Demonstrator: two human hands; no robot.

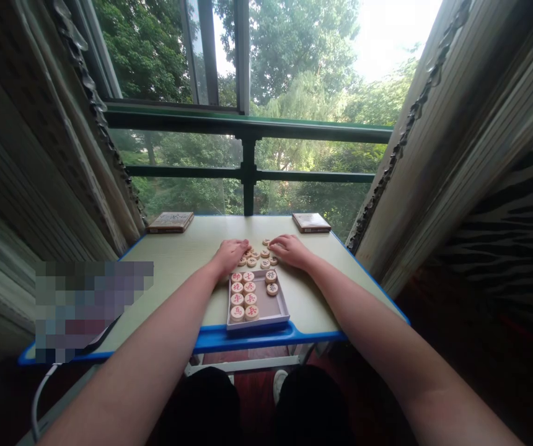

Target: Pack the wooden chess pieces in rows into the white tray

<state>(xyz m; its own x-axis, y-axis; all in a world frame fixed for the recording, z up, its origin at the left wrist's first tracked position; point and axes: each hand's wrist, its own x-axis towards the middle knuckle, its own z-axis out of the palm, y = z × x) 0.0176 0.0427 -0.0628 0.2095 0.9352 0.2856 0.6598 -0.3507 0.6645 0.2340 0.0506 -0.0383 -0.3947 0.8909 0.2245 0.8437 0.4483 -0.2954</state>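
Note:
Loose round Chinese chess pieces (264, 253) with dark characters lie in a cluster beyond a shallow open box (277, 310). Red-marked pieces (250, 298) stand in two columns along the box's left side. Two dark-marked pieces (271, 289) sit at its upper right. My left hand (232, 255) rests at the cluster's left edge, fingers stretched forward and partly covering some pieces. From the right, my right hand (290, 249) reaches in with extended fingers, its tips at the far right pieces. Neither hand visibly grips a piece, though the undersides of the fingers are hidden.
A flat box (170, 222) lies at the table's far left corner, another flat box (312, 223) at the far right. A blurred-out device with a white cable (43, 387) is at the left. The table (331, 263) has a blue edge and stands against a window railing.

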